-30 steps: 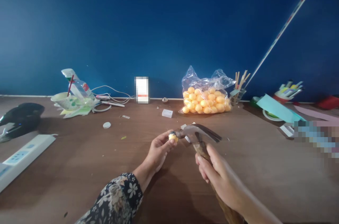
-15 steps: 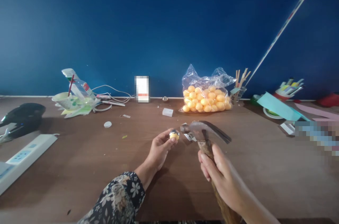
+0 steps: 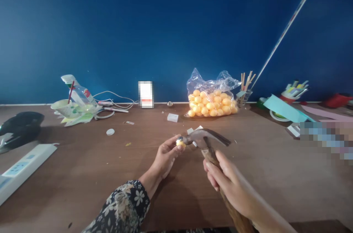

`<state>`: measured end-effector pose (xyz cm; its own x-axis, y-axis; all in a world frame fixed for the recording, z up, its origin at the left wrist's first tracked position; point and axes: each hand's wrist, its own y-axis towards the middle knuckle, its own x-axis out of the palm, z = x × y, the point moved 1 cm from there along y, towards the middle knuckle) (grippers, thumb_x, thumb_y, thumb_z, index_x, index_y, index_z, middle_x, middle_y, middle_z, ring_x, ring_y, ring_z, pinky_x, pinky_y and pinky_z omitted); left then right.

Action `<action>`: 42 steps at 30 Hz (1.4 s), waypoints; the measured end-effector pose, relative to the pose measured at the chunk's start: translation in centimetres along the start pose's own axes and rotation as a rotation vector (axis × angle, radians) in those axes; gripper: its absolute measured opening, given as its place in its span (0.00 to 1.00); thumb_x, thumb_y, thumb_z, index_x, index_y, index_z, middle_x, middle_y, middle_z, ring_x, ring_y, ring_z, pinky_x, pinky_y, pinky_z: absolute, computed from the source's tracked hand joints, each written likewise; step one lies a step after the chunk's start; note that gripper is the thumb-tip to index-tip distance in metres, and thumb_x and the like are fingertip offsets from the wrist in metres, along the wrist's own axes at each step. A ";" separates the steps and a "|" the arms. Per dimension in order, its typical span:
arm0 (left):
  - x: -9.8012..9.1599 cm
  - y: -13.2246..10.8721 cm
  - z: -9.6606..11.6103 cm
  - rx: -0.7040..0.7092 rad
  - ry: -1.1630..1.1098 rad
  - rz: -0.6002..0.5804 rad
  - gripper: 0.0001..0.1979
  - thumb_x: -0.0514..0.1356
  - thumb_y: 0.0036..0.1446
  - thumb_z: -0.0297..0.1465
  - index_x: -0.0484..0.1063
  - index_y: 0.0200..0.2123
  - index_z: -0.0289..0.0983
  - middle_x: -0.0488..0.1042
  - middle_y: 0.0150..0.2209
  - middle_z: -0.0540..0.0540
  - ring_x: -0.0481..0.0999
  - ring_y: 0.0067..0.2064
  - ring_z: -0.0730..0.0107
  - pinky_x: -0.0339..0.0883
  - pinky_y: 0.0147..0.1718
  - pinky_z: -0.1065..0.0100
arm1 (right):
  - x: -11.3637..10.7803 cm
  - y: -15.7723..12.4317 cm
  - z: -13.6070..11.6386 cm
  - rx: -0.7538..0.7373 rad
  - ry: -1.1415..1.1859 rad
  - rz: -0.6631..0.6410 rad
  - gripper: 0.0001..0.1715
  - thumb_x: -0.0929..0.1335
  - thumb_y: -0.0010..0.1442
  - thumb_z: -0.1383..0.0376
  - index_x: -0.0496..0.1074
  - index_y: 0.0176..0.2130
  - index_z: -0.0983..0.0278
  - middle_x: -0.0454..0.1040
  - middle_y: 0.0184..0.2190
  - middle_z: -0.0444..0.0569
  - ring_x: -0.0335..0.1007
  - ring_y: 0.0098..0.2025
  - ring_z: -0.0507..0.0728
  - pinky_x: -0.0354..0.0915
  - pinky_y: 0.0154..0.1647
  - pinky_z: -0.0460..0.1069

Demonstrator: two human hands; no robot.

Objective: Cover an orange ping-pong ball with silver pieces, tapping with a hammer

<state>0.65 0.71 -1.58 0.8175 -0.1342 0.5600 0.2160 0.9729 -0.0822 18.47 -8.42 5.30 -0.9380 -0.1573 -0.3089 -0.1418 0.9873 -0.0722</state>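
Note:
Between the thumb and fingers of my left hand (image 3: pixel 164 156) is a small ball (image 3: pixel 180 143), yellow below with a shiny silver part on top. My right hand (image 3: pixel 224 172) is wrapped round the wooden handle of a claw hammer (image 3: pixel 200 136). The hammer's striking face points left and appears against the ball's right side; whether it touches I cannot tell. Its claw points right. Small white paper pieces (image 3: pixel 190 130) lie on the table behind the hammer head, partly hidden by it.
A clear plastic bag of yellow balls (image 3: pixel 213 104) stands at the back, near a small white box (image 3: pixel 172 117) and a shiny metal piece (image 3: pixel 170 104). A white cap (image 3: pixel 110 132), a power strip (image 3: pixel 26 168), and a bowl with a plastic bottle (image 3: pixel 82 95) are on the left.
The hammer head has moved left up to the ball, closing the small gap. My left hand keeps its hold. The whole view has shifted slightly.

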 end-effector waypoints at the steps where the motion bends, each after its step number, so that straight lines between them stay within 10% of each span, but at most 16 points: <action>1: 0.1 0.0 0.1 0.001 -0.009 -0.005 0.22 0.70 0.43 0.29 0.75 0.45 0.36 0.79 0.37 0.44 0.76 0.34 0.74 0.67 0.37 0.71 | 0.0 0.0 -0.1 -0.010 0.019 0.022 0.16 0.57 0.66 0.52 0.59 0.35 0.61 0.60 0.21 0.38 0.58 0.23 0.49 0.59 0.27 0.47; 11: 0.4 -0.2 0.2 -0.023 -0.035 0.015 0.19 0.69 0.45 0.30 0.76 0.44 0.34 0.78 0.39 0.43 0.75 0.38 0.72 0.68 0.42 0.68 | -1.5 0.2 0.0 -0.016 -0.019 0.038 0.17 0.56 0.66 0.52 0.61 0.37 0.62 0.63 0.22 0.40 0.60 0.24 0.50 0.62 0.27 0.46; 19: 0.6 -0.2 0.7 -0.038 -0.035 0.097 0.19 0.69 0.45 0.31 0.76 0.43 0.35 0.78 0.39 0.43 0.76 0.38 0.72 0.70 0.39 0.70 | -8.6 2.9 3.7 -0.206 -0.753 0.367 0.25 0.57 0.63 0.60 0.58 0.58 0.63 0.71 0.51 0.58 0.69 0.50 0.63 0.64 0.48 0.56; 33: 0.7 -0.4 0.8 -0.031 -0.042 0.111 0.17 0.70 0.45 0.30 0.76 0.41 0.34 0.77 0.37 0.46 0.75 0.35 0.75 0.71 0.37 0.72 | -10.8 5.0 10.7 0.003 -1.295 0.332 0.20 0.61 0.62 0.69 0.64 0.53 0.69 0.72 0.38 0.58 0.70 0.38 0.61 0.62 0.39 0.52; 42: 1.0 -0.3 0.9 -0.029 -0.036 0.111 0.17 0.70 0.44 0.30 0.76 0.40 0.33 0.78 0.38 0.44 0.76 0.37 0.71 0.70 0.37 0.71 | -8.4 5.5 3.5 -0.288 -1.030 0.236 0.15 0.61 0.63 0.64 0.69 0.49 0.62 0.71 0.45 0.54 0.68 0.47 0.60 0.62 0.49 0.53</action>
<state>0.94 0.45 -0.26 0.8179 -0.0187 0.5750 0.1410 0.9755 -0.1688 26.63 -1.72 4.19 -0.2557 0.2240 -0.9404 -0.1879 0.9427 0.2756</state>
